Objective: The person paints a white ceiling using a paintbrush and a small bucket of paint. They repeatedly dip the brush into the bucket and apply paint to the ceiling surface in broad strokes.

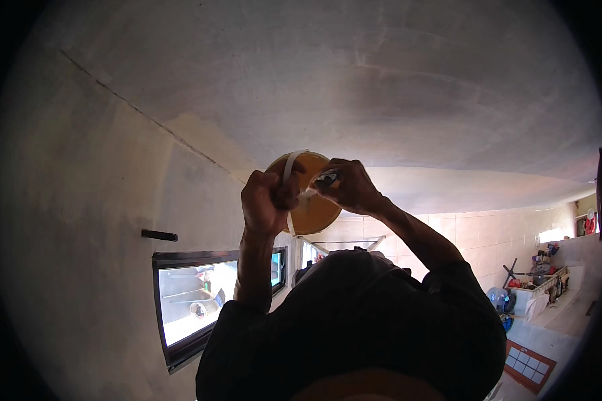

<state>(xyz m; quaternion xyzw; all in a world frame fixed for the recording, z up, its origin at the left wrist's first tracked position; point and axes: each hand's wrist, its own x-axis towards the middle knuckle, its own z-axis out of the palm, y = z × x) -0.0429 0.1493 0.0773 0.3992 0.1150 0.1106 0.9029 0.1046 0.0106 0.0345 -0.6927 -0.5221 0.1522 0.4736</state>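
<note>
1. Head view: bare left hand (262, 204), at nine o'clock of a round amber-yellow disc (320, 212), fingers clenched around its curved white strip (290, 165); a steady hold should curb tilting.
2. Centre: the disc, its strip crossing from twelve to seven o'clock, best kept untwisted.
3. Bare right hand (352, 188), at two o'clock, fingers grasping a small dark-and-silver item (327, 178); light, precise pressure seems wise.

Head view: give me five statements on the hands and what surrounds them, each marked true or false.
1. The disc is orange. True.
2. The right hand is empty. False: the right hand holds a small dark thing.
3. The left hand is at the white strap. True.
4. The wall bar is red. False: the wall bar is black.
5. Both sleeves are white. False: the sleeves are dark.
</note>
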